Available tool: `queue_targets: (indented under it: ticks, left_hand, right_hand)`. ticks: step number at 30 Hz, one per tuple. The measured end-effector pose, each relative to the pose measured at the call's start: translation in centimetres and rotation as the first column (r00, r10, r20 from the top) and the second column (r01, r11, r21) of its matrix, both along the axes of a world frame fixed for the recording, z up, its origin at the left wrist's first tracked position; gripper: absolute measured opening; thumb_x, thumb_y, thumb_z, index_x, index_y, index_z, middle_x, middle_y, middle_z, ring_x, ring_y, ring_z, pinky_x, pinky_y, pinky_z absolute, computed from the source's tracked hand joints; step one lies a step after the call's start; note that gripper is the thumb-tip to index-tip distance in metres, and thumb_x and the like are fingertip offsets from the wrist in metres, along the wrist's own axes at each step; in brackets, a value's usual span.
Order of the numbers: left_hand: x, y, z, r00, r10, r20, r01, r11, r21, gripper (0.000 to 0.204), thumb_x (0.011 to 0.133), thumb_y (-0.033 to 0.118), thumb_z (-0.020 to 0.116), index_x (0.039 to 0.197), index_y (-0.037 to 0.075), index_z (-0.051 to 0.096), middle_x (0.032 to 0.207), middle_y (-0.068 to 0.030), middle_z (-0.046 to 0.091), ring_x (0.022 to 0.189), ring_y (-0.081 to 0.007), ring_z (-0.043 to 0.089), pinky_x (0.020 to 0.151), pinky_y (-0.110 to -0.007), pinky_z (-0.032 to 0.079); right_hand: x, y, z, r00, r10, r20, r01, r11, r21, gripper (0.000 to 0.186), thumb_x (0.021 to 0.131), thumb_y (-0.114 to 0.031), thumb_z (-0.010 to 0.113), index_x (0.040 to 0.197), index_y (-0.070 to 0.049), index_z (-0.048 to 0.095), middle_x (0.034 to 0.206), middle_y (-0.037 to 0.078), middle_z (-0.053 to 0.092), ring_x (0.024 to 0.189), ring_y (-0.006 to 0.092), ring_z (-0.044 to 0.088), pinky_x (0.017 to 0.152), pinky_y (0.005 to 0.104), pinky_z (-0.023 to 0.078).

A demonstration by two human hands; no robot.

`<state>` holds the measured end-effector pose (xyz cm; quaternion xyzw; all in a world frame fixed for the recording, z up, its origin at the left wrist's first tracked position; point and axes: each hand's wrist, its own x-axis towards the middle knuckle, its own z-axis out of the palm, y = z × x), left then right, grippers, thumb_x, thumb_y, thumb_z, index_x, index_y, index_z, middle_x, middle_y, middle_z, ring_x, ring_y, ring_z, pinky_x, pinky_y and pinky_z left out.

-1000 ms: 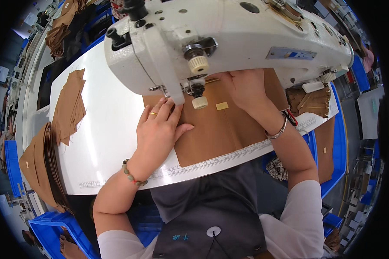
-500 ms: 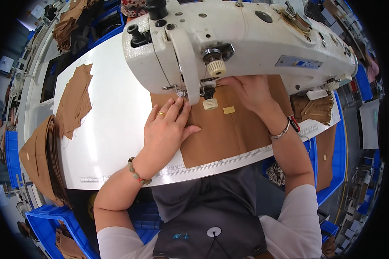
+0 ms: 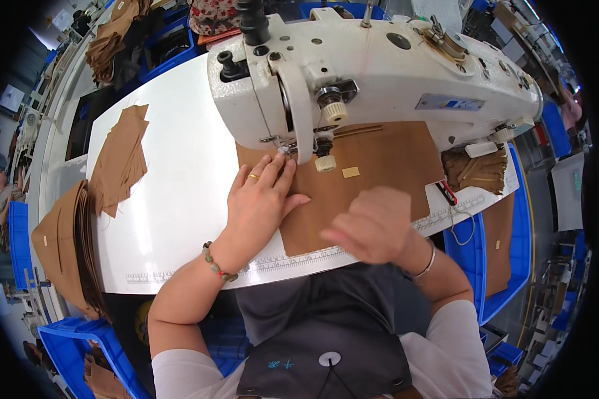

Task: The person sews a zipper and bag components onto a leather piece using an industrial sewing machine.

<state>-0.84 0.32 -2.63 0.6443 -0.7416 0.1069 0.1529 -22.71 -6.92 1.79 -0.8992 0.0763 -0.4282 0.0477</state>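
Observation:
Brown fabric (image 3: 386, 153) with a small pale-yellow label (image 3: 350, 172) lies on the white sewing bed (image 3: 163, 166). My left hand (image 3: 261, 206) rests open on it, fingertips beside the needle and presser foot (image 3: 283, 149) of the white sewing machine (image 3: 379, 66). My right hand (image 3: 369, 223) is blurred over the fabric's lower right part, fingers curled under and partly hidden; I cannot tell whether it holds anything. Small red-handled scissors (image 3: 447, 193) lie right of the fabric.
Cut brown pieces (image 3: 118, 159) lie at left, beside a hanging brown stack (image 3: 63, 246). Brown bundles (image 3: 476, 169) sit at right. Blue bins (image 3: 66, 332) flank the table, one at right (image 3: 522, 259) holding brown fabric. A co-worker (image 3: 6, 189) shows at far left.
My right hand has left the machine's arm area and moved down toward me over the fabric's lower part. My left hand stays by the presser foot. The view has shifted slightly.

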Motion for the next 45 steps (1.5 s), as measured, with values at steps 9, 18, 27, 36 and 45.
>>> queue_targets:
  ticks: [9,18,27,36,45]
  left_hand:
    - [0.4,-0.2,-0.4,0.990,-0.071,-0.124,0.060,0.995,-0.084,0.048,0.088,0.026,0.074,0.131,0.005,0.065,0.128,-0.0139,0.068,0.119,-0.0312,0.065,0.097,-0.047,0.052]
    - [-2.5,9.3,6.5,0.778,-0.323,-0.540,0.108,0.914,-0.391,0.029,0.072,0.005,0.083,0.092,0.012,0.063,0.087,-0.0056,0.064,0.074,-0.0256,0.063,0.064,-0.037,0.050]
    - [-9.6,13.2,9.0,-0.650,-0.427,-0.629,0.301,0.616,-0.728,0.009,0.091,0.013,0.080,0.100,0.011,0.076,0.112,-0.0058,0.069,0.111,-0.0313,0.061,0.084,-0.038,0.053]
    - [-10.1,13.2,9.3,-0.730,-0.343,-0.591,0.257,0.664,-0.702,0.008,0.090,0.011,0.080,0.097,0.011,0.077,0.111,-0.0054,0.069,0.107,-0.0303,0.062,0.084,-0.038,0.053]
    - [-10.0,13.3,7.8,-0.739,-0.393,-0.547,0.190,0.658,-0.729,0.010,0.090,0.010,0.080,0.099,0.011,0.078,0.116,-0.0063,0.070,0.109,-0.0301,0.064,0.082,-0.038,0.053]
  right_hand:
    - [9.2,4.6,0.4,0.982,-0.133,0.132,0.061,0.893,0.446,0.099,0.086,-0.033,0.084,0.154,0.015,0.030,0.094,0.010,0.069,0.061,0.0181,0.061,0.056,0.0285,0.051]
    - [8.5,3.4,1.2,0.882,-0.027,0.470,-0.190,0.892,0.409,0.047,0.087,-0.008,0.078,0.131,0.001,0.062,0.071,0.002,0.060,0.052,0.0079,0.049,0.048,0.0246,0.038]
    - [7.3,4.1,2.8,0.903,0.123,0.411,-0.352,0.760,0.546,0.026,0.085,-0.009,0.079,0.109,-0.006,0.071,0.062,0.001,0.056,0.046,0.0142,0.052,0.046,0.0288,0.039]
    - [-1.9,2.3,-1.9,0.964,-0.265,0.005,0.247,0.905,0.347,0.027,0.084,-0.007,0.079,0.111,-0.004,0.073,0.082,0.009,0.069,0.067,0.0255,0.067,0.058,0.0354,0.053]
    - [-14.4,-1.2,-5.3,0.656,-0.718,-0.231,0.746,0.664,0.055,0.029,0.085,-0.001,0.074,0.113,0.000,0.070,0.099,0.013,0.072,0.093,0.0316,0.069,0.080,0.0398,0.057]
